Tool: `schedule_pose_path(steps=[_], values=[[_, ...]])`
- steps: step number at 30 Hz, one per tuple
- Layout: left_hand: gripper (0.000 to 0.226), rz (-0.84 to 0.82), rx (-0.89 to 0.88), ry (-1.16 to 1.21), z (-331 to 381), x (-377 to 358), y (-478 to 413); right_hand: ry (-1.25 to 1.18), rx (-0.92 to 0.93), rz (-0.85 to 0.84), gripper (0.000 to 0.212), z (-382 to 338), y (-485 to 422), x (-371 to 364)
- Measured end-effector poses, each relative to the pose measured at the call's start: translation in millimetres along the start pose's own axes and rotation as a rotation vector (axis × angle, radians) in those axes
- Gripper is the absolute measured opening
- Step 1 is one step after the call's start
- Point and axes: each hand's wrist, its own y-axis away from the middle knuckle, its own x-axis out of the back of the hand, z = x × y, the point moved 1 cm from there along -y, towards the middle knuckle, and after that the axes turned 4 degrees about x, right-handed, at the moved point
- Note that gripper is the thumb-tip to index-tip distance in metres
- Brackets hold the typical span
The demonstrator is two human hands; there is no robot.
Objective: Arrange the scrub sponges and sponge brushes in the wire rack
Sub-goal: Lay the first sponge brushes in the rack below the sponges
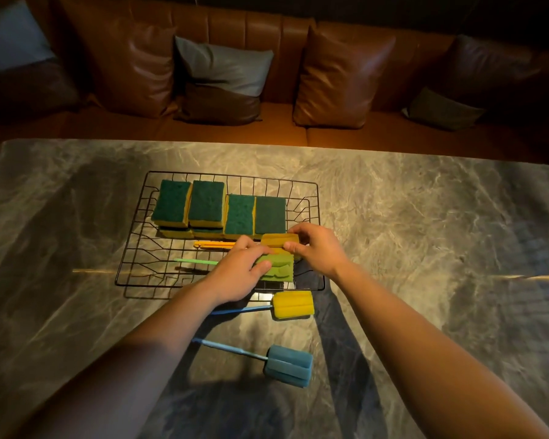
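Observation:
A black wire rack (130, 248) sits on the marble table and holds several green-topped yellow scrub sponges (210, 207) in a row along its far side. In the rack's near right part lie an orange sponge brush (278, 239) and a green sponge brush (278, 267), handles pointing left. My left hand (238, 274) rests on the green brush's head, fingers curled over it. My right hand (317, 251) pinches the orange brush's head. A yellow sponge brush with a blue handle (293, 305) and a blue sponge brush (289, 364) lie on the table in front of the rack.
The grey marble table (425, 232) stretches wide on both sides of the rack. Behind its far edge runs a brown leather sofa (235, 33) with several cushions (222, 80).

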Motion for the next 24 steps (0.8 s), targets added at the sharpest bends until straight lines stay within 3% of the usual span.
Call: schedule_pose_path(steps=[6,17,21,24], values=[[0.023,0.052,0.032,0.078,1,-8,-17,0.058,0.0,0.015,0.038,2,-3,0],[0.056,0.065,0.182,0.112,-1,-21,-33,0.217,0.032,-0.028,0.025,5,-1,-3],[0.057,0.12,0.184,0.027,-1,-23,-34,0.246,0.098,-0.073,0.037,9,2,-2],[0.054,0.114,0.177,-0.009,-4,-23,-33,0.249,0.155,-0.113,0.059,12,7,-1]])
